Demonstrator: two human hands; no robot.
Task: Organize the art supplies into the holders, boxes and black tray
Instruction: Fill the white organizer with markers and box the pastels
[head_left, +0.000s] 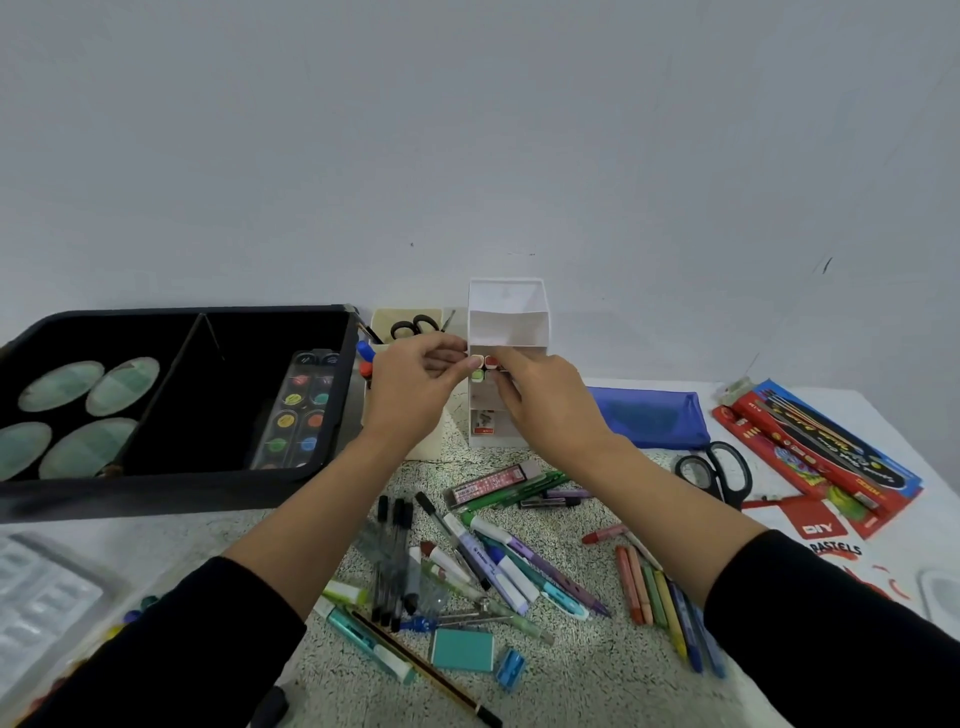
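Note:
A white tiered holder (509, 317) stands at the back centre of the table. Both hands are at its middle slot. My left hand (415, 389) and my right hand (540, 400) pinch a small bundle of markers (483, 366) with white, red and green caps, right at the slot's mouth. A cream holder (400, 322) with black scissors in it stands just left, partly hidden by my left hand. The black tray (171, 483) at the left holds oval palettes and a watercolour set (298, 410). Loose pens, markers and crayons (493, 561) lie in front.
A blue pencil pouch (649, 415), black scissors (717, 473) and red pastel boxes (810, 452) lie at the right. A clear plastic palette (36, 597) sits at the front left. A teal eraser (462, 649) and blue sharpener (511, 670) lie near the front edge.

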